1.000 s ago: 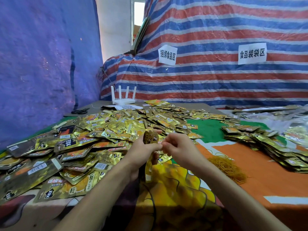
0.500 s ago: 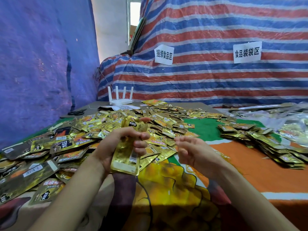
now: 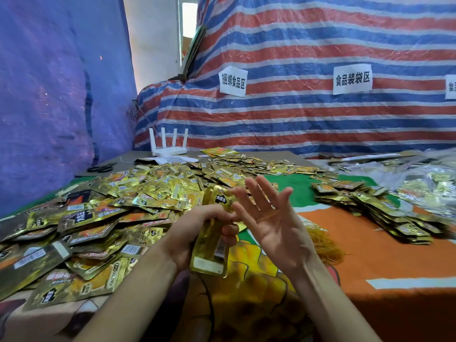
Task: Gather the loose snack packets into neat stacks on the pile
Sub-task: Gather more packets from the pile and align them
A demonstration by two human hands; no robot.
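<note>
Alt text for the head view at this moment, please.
The left hand grips a small stack of gold snack packets while the right hand is held open beside it, above a table heaped with loose packets; rubber bands lie nearby.

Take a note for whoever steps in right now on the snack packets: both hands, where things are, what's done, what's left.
Left hand grips an upright bundle of gold packets.
Right hand is open, fingers spread, with what looks like a rubber band across them.
Loose packets are heaped at left; the rubber band heap lies just right of the hands.
Done: stacked packets in rows at right.
Left: probably band this bundle, then gather the big loose heap.
</note>
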